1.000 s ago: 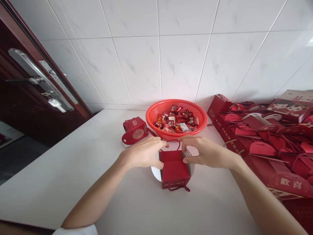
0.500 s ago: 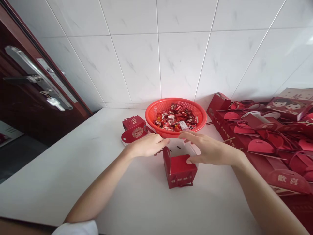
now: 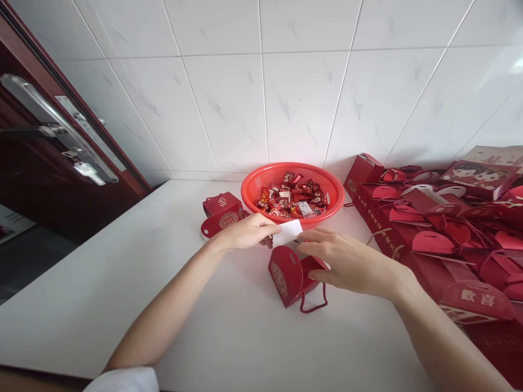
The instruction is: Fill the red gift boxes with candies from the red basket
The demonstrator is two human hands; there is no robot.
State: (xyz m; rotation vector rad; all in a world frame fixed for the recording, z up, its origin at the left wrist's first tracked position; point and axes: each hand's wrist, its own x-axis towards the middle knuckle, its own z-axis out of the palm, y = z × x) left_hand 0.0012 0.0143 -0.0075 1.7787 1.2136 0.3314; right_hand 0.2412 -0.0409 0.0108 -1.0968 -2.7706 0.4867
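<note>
A small red gift box point(image 3: 284, 280) with a gold round emblem and a cord handle stands on the white table in front of me. My left hand point(image 3: 246, 233) is closed, its thumb and fingers pinching a white-faced flap point(image 3: 287, 233) at the box's far side. My right hand point(image 3: 341, 256) grips the box from the right, its thumb on the near red panel and its fingers behind. Part of the box's top is hidden by that hand. A second red gift box point(image 3: 220, 209) lies beyond my left hand.
Behind the box sits a red plastic basket point(image 3: 250, 190) of wrapped candies point(image 3: 292, 196). Many red gift boxes point(image 3: 441, 245) crowd the right side. A tiled wall point(image 3: 220, 109) rises at the back, with a door handle point(image 3: 61, 128) at the far left.
The box has turned, so its emblem flap and cord handle now show. My left hand has taken the white-faced flap, and my right hand has closed in on the box.
</note>
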